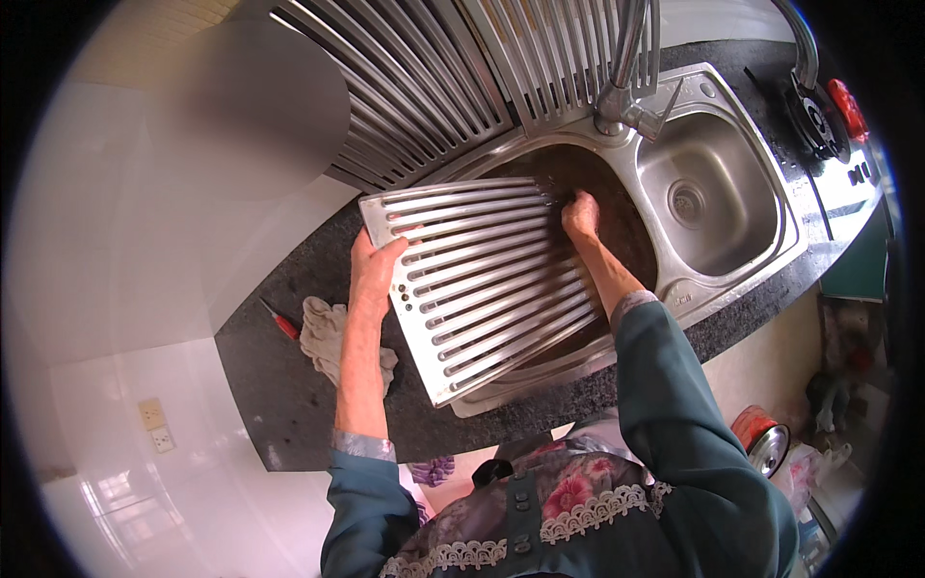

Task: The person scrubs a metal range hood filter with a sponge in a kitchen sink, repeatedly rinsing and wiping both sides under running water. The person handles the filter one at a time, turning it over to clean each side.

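A slotted stainless-steel panel lies tilted over the left basin, its far end down in the dark basin. My left hand grips the panel's left edge, thumb on top and fingers beneath. My right hand is over the basin at the panel's lower right end, fingers curled; whether it holds something is unclear. Two more slotted metal panels, one at the upper left and one behind the faucet, lean at the back of the sink. A beige cloth lies on the counter under my left forearm.
A chrome faucet rises between the basins. The right basin has a drain strainer. A red-handled tool lies beside the cloth. At the far right are a black round object and a red item. A white wall borders the counter's left.
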Demonstrator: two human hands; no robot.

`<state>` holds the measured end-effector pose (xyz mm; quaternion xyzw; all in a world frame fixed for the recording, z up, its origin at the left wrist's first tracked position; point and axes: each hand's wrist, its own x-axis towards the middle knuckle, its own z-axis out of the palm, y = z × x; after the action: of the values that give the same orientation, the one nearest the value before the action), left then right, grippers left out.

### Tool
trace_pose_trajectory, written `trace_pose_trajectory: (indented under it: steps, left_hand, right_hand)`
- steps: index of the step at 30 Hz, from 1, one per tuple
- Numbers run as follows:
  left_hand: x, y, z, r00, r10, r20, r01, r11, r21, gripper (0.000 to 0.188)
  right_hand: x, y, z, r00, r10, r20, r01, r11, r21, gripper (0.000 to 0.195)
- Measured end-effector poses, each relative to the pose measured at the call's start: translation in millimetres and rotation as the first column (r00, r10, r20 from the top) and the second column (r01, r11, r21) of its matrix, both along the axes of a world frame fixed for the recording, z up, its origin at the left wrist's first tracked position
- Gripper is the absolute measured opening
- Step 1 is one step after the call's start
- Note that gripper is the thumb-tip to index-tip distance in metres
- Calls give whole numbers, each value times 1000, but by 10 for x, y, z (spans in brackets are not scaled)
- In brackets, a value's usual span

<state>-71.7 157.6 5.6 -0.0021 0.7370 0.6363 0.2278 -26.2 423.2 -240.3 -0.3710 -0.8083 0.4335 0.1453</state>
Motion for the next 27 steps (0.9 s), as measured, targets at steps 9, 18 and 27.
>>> trace_pose_trajectory:
  steps: [9,18,27]
  left_hand:
    - [-33,-31,-16,1000,-7,1,8,999,-42,42]
    - [-19,-76,-99,1000,-13,-19,13,1000,1,37]
    - [-32,-129,-128,999,-37,-19,38,998,54,38]
  right_hand:
    - [-266,-1216,1309,869,285,-405,-236,957,168,36]
    - [-299,-1186,1302,739,429,-519,-346,903,253,40]
    - [-294,-1427,1711,636,479,-605,-402,875,271,41]
